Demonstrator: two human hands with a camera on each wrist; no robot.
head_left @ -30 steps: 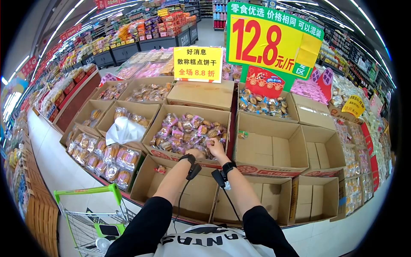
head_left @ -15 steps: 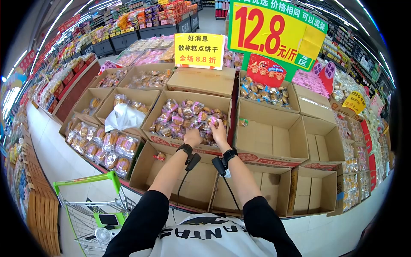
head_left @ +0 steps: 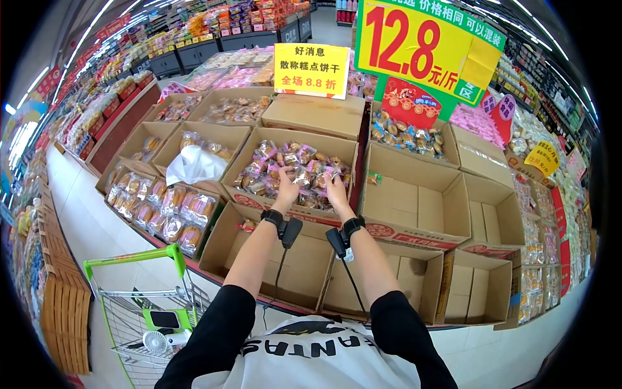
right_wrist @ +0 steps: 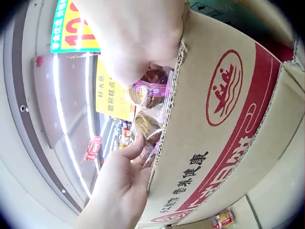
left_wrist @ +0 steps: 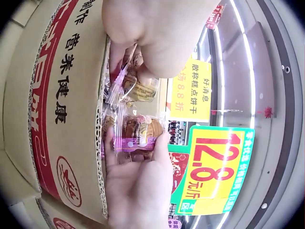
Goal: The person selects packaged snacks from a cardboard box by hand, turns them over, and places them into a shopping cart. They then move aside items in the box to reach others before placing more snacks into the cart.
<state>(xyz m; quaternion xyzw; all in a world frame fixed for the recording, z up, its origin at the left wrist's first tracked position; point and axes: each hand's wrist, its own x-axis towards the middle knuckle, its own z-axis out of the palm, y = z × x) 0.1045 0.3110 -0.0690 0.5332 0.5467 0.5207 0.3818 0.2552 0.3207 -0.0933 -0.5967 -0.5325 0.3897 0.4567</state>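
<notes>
Both hands are over a cardboard box [head_left: 312,215] filled with individually wrapped pastries [head_left: 304,155]. My left hand [head_left: 287,189] pinches a pastry in a clear wrapper [left_wrist: 140,89], its thumb lying along the top in the right wrist view. Beside it, my right hand [head_left: 337,193] grips a wrapped pastry with a purple band [left_wrist: 142,133], thumb on one side and fingers on the other. The two packets are side by side just above the box's near rim. Parts of the left fingers are hidden behind its palm in the left wrist view.
Open cardboard boxes [head_left: 414,223] stand to the right and in front, with one small packet [head_left: 247,225] in the front one. A white plastic bag [head_left: 194,165] lies in the box to the left. A green-handled shopping cart [head_left: 133,258] stands at lower left. Price signs [head_left: 424,48] rise behind.
My left hand has moved from the box's near edge farther in over the pastries and now pinches one. My right hand stays over the right part of the pile, holding a packet. The head view has shifted slightly.
</notes>
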